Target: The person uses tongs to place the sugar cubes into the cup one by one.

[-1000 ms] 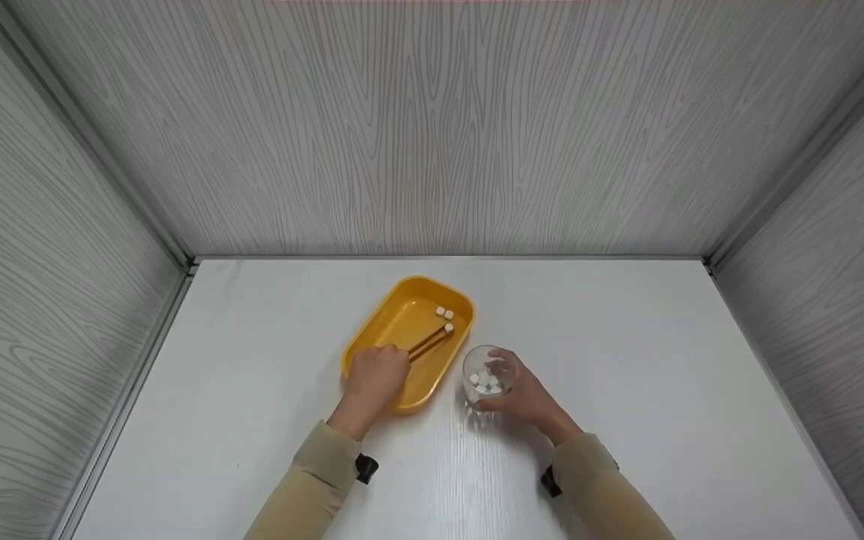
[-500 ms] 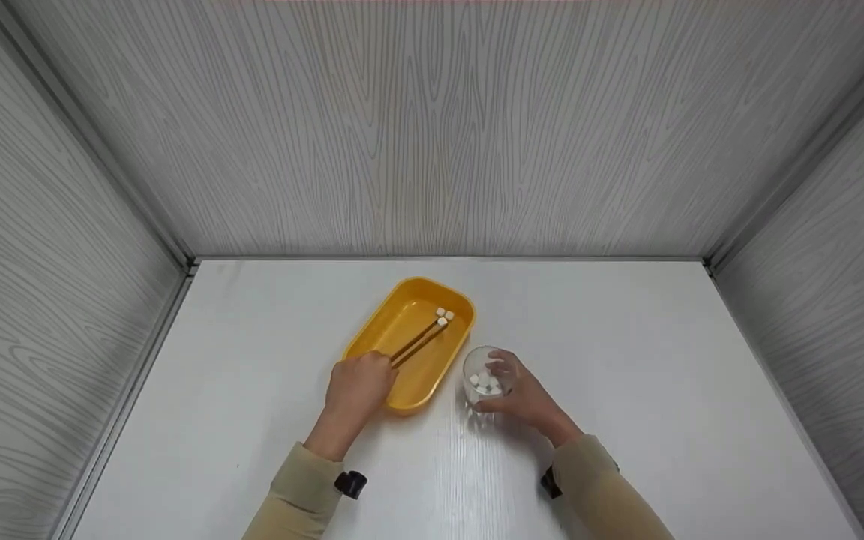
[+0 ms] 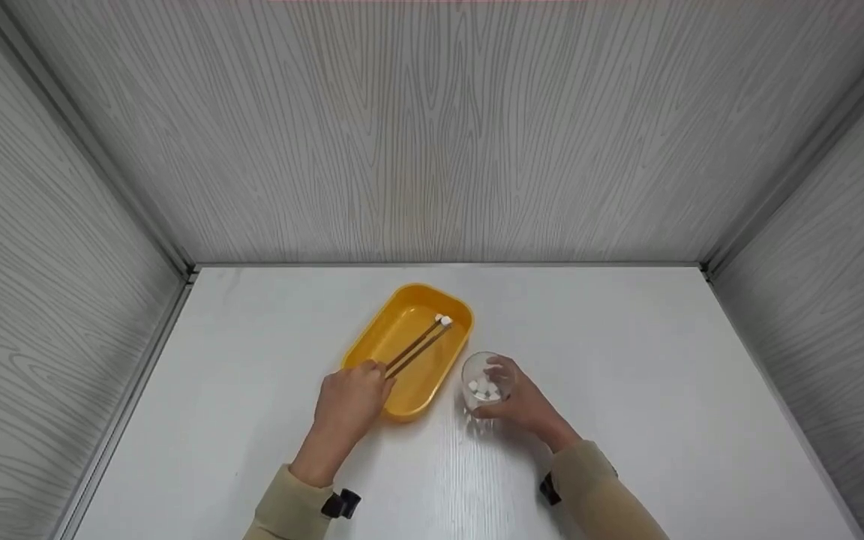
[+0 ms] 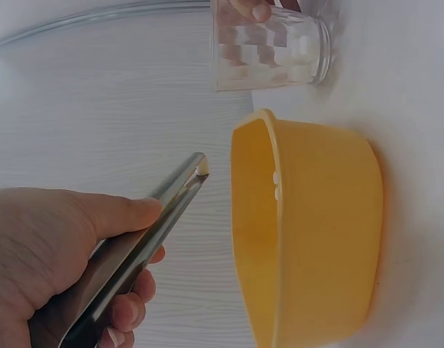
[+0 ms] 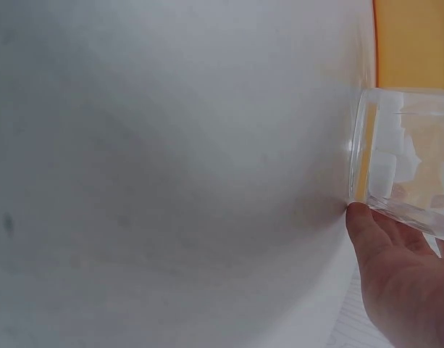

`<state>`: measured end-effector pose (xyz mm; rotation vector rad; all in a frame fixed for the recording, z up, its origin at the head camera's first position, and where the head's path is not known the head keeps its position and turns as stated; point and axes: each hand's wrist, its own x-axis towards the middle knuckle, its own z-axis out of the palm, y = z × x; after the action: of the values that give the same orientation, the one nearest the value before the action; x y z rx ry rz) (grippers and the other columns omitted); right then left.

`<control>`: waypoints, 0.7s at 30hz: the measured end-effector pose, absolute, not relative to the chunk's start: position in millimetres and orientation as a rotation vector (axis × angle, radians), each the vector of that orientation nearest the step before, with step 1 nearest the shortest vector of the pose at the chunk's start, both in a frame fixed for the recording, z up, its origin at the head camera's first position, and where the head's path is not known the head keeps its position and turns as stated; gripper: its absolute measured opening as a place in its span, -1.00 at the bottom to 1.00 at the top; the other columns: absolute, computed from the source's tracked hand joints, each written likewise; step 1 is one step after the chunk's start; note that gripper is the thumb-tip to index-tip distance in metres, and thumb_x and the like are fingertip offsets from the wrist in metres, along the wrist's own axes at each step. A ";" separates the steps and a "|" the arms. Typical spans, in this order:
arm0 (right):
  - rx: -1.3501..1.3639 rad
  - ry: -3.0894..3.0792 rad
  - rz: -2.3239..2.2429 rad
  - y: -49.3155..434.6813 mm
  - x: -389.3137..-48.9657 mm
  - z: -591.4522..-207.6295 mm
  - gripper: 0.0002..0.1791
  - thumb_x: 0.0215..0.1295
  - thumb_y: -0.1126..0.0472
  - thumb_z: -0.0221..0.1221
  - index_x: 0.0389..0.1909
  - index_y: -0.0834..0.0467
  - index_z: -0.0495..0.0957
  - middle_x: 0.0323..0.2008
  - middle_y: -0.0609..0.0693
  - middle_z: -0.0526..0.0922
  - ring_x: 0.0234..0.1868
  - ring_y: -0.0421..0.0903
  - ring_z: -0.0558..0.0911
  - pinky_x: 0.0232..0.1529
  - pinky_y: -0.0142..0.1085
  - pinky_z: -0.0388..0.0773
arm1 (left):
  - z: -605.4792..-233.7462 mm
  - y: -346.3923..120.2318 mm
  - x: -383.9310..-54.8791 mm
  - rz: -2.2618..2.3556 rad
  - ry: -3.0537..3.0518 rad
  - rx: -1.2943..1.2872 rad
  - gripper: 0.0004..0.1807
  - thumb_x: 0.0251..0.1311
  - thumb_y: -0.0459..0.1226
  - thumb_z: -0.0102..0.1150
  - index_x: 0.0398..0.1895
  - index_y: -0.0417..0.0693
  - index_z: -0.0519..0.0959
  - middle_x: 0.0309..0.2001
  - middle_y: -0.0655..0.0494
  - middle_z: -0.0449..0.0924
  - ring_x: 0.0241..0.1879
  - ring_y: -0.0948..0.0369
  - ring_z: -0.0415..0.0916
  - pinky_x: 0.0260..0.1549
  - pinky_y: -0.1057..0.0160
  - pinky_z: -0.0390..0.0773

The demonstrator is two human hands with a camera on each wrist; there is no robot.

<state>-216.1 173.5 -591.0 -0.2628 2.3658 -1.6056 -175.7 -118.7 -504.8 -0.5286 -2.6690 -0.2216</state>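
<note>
My left hand (image 3: 351,399) grips metal tongs (image 4: 145,250), thumb on one arm and fingers curled on the other. Their serrated tips pinch a small white cube (image 4: 202,167), held above the rim of a yellow tray (image 4: 323,232). Two more white cubes (image 4: 276,185) show inside the tray; from the head, the tongs' tips overlap that spot. To the tray's right stands a clear glass (image 3: 486,369) with several white cubes (image 5: 384,170) at its bottom. My right hand (image 3: 523,405) holds the glass from the right, thumb in front and fingers curled behind.
Both things stand on a white table (image 3: 627,360). Wood-grain panels (image 3: 432,135) rise at the back and on both sides. The glass stands close beside the tray's right edge.
My left hand has drawn back down and to the left, and the tongs have risen with the pinched cube, now over the other cubes. My right hand and the glass have kept still.
</note>
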 end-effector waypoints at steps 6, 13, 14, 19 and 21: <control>-0.295 2.347 -1.620 174.2 -215.8 -592.8 0.05 -0.11 0.20 0.56 0.39 0.16 0.16 0.29 0.22 0.36 0.35 0.24 0.32 0.28 0.17 0.17 | -498.9 -118.8 -166.3 -0.219 -2.642 -0.559 -0.75 0.08 -0.18 0.45 -0.42 -0.20 0.68 -0.54 0.04 0.57 -0.70 0.17 0.43 -0.74 0.21 0.43; -0.278 2.356 -1.608 173.8 -215.9 -592.1 0.05 -0.13 0.21 0.57 0.39 0.13 0.17 0.28 0.21 0.38 0.33 0.21 0.34 0.27 0.15 0.19 | -492.8 -115.2 -156.8 -0.214 -2.624 -0.630 -0.76 0.08 -0.19 0.44 -0.40 -0.20 0.66 -0.57 0.06 0.53 -0.70 0.21 0.37 -0.73 0.25 0.42; -0.278 2.353 -1.609 173.8 -216.1 -592.6 0.05 -0.13 0.22 0.57 0.39 0.13 0.17 0.28 0.21 0.38 0.33 0.21 0.34 0.27 0.15 0.19 | -492.2 -114.5 -155.6 -0.216 -2.615 -0.643 -0.76 0.08 -0.19 0.44 -0.40 -0.21 0.66 -0.57 0.07 0.53 -0.70 0.21 0.37 -0.73 0.25 0.42; -0.288 2.346 -1.623 173.1 -216.8 -593.2 0.04 -0.10 0.29 0.54 0.39 0.19 0.13 0.29 0.30 0.34 0.34 0.29 0.30 0.27 0.19 0.16 | -488.4 -110.6 -150.3 -0.224 -2.580 -0.706 -0.76 0.08 -0.19 0.44 -0.37 -0.22 0.68 -0.55 0.10 0.54 -0.68 0.22 0.42 -0.71 0.24 0.46; -0.304 2.334 -1.641 172.8 -217.0 -592.8 0.04 -0.09 0.33 0.53 0.39 0.23 0.11 0.30 0.35 0.31 0.35 0.33 0.28 0.27 0.22 0.15 | -487.6 -109.4 -148.6 -0.222 -2.582 -0.726 -0.76 0.08 -0.19 0.44 -0.37 -0.21 0.68 -0.55 0.11 0.53 -0.66 0.22 0.43 -0.68 0.23 0.48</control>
<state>-217.0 172.8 -592.8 -0.3044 2.3342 -1.6413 -148.6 -109.4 -487.6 -0.7260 -2.5818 -0.2220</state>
